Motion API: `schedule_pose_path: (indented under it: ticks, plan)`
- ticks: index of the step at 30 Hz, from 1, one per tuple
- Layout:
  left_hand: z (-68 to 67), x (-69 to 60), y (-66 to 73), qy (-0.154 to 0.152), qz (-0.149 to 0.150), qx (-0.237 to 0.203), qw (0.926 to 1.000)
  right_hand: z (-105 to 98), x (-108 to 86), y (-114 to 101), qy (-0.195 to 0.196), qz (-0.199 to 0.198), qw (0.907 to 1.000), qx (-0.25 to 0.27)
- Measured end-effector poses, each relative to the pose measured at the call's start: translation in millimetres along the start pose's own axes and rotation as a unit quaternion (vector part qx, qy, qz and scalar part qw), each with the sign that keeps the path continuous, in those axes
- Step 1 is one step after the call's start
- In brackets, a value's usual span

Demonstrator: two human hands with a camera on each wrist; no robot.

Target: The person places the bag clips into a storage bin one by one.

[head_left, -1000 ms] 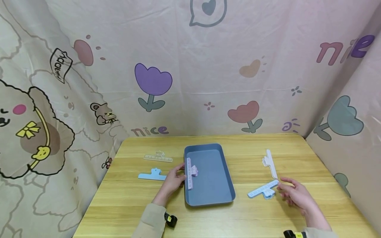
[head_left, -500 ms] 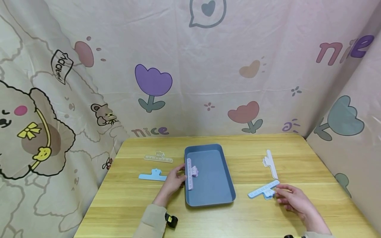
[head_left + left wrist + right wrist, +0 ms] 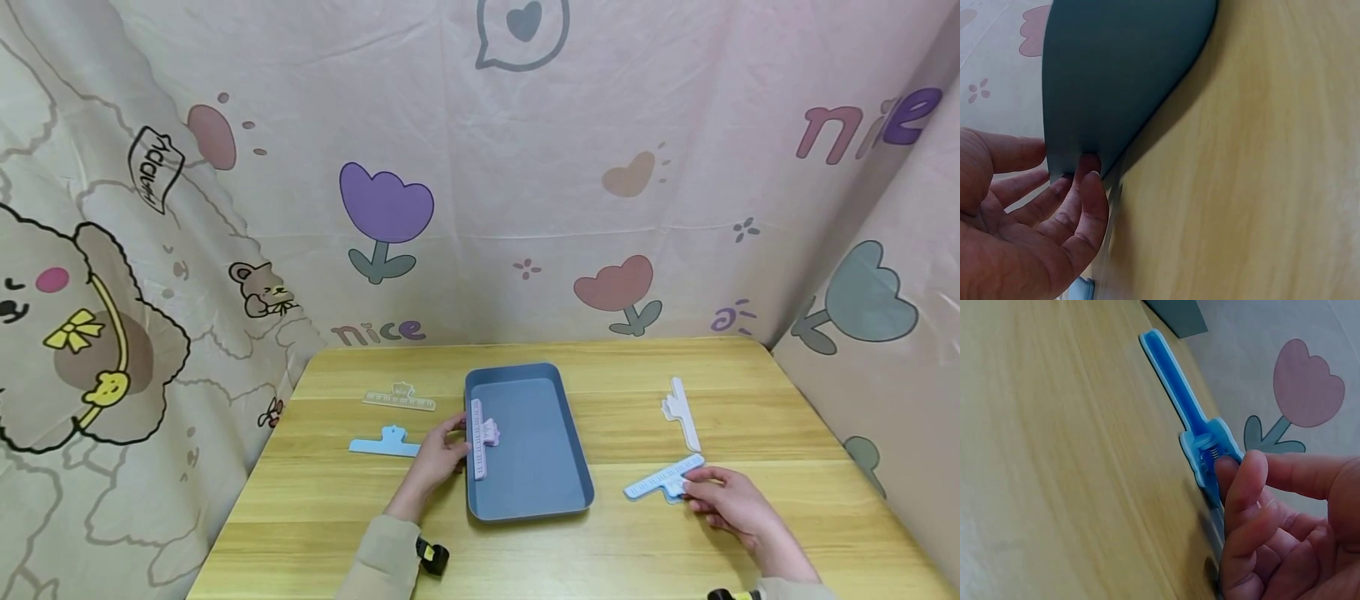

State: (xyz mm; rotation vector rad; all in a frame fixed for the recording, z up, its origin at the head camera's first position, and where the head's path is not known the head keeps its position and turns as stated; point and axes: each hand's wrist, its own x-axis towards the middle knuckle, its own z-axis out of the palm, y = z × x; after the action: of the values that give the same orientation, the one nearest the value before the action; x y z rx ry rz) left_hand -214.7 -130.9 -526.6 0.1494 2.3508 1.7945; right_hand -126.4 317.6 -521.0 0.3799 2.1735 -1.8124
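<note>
In the head view, my left hand (image 3: 437, 457) is at the left side of a grey-blue rectangular tray (image 3: 536, 467). Its fingertips touch the outer wall (image 3: 1116, 69) in the left wrist view. A lilac clip (image 3: 480, 442) with a piano-key print lies in the tray along that side. My right hand (image 3: 731, 504) pinches the handle of a light blue piano-key clip (image 3: 656, 481). The clip's blue underside (image 3: 1175, 381) and a small spring show in the right wrist view. Its long bar sits low over the table, pointing left.
A white clip (image 3: 682, 417) lies behind the light blue one. Left of the tray are a clear clip (image 3: 397, 398) and a plain blue clip (image 3: 378, 447), partly covered by my left hand. A patterned curtain (image 3: 465, 283) hangs behind the wooden table (image 3: 300, 517).
My right hand has moved left from beside the light blue clip's right end onto its handle, which it now pinches. The left hand and the tray have stayed put.
</note>
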Motion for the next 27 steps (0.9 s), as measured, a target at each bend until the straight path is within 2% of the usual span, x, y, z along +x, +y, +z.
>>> schedule_pose_path:
  ticks: [15,17,19,22,24,27]
  plan:
    - [1.0,-1.2,1.5,0.004,0.0,0.004,1.0,9,10.3,-10,0.0,-0.009,0.9998,-0.016]
    - [0.7,-4.9,9.7,0.001,0.001,0.003,1.0,11,15.1,-11,0.0,-0.01,0.9998,-0.016]
    - [0.5,-4.9,10.2,-0.001,0.001,-0.002,1.0,14,18.7,-12,0.001,-0.013,0.9996,-0.023]
    - [0.3,-4.4,9.5,-0.003,0.002,-0.001,1.0,19,24.3,-16,0.006,-0.018,0.9994,-0.03]
    - [0.7,-0.2,1.3,0.0,0.001,0.001,1.0,22,26.5,-19,0.009,-0.027,0.9989,-0.037]
    - [1.0,0.8,1.4,0.003,0.001,0.003,1.0,26,30.9,-21,0.014,-0.036,0.9985,-0.038]
